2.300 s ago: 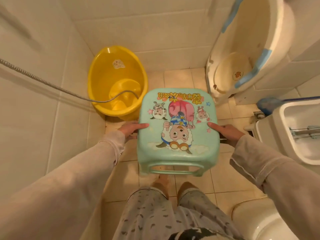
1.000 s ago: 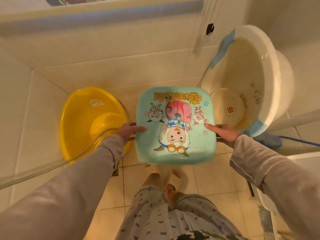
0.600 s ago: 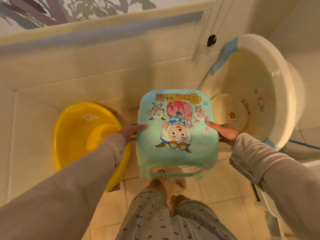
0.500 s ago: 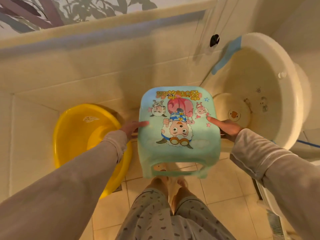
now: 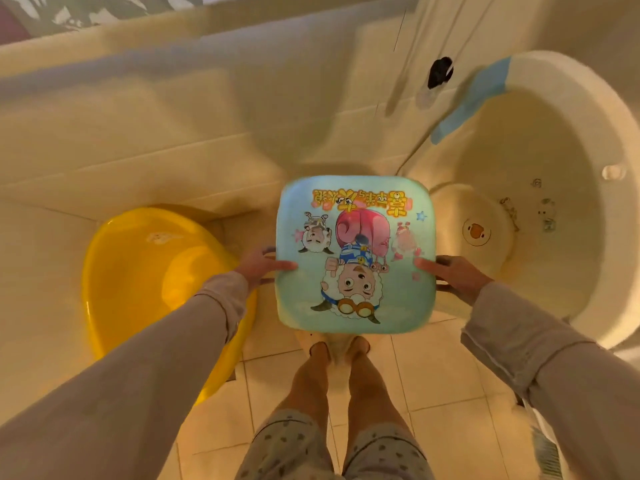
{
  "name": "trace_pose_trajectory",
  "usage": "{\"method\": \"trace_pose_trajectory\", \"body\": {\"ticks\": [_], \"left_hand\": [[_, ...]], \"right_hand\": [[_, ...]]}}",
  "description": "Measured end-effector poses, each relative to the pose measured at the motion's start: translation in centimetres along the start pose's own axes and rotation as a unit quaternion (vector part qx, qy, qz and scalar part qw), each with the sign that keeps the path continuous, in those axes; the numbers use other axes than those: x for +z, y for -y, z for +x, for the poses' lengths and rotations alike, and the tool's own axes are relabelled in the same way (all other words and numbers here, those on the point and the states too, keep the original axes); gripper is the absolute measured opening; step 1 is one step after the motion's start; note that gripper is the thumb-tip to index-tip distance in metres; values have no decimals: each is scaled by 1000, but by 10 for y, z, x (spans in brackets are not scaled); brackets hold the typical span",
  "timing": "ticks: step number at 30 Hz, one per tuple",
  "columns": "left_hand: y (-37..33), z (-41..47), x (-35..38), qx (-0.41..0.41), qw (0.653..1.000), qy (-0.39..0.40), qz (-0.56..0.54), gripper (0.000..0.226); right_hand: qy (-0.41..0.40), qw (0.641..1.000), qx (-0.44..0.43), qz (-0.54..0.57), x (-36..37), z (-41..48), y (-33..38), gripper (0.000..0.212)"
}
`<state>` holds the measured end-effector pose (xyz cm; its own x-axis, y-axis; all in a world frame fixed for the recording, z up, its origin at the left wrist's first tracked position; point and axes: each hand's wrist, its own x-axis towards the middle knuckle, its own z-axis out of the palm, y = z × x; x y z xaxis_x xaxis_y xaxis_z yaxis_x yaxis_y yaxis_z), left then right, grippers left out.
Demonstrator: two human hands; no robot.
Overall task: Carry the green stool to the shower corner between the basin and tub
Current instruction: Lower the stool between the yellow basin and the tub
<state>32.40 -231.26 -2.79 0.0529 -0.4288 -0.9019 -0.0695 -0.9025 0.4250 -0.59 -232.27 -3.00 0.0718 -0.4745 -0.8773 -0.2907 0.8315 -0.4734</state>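
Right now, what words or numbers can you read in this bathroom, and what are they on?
Green stool: a row of yellow cartoon characters along the far edge of the seat, upside down from here and too blurred to read.
Yellow basin: a pale sticker, too blurred to read.
White tub: a round duck-face picture and small marks, no readable words.
No numbers anywhere.
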Motion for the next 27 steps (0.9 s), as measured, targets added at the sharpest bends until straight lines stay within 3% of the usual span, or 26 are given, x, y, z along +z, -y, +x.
{"method": "trace_pose_trajectory", "body": {"ticks": [14, 19, 27], "left_hand": [[25, 151, 30, -39, 998, -11, 49, 47], [23, 181, 40, -41, 999, -18, 9, 44], [37, 213, 58, -45, 998, -30, -24, 62]], "right_hand": [[36, 999, 10, -9, -34, 172, -14, 29], [37, 999, 17, -33, -39, 207, -6, 45], [61, 996, 25, -60, -52, 236, -26, 43]]}}
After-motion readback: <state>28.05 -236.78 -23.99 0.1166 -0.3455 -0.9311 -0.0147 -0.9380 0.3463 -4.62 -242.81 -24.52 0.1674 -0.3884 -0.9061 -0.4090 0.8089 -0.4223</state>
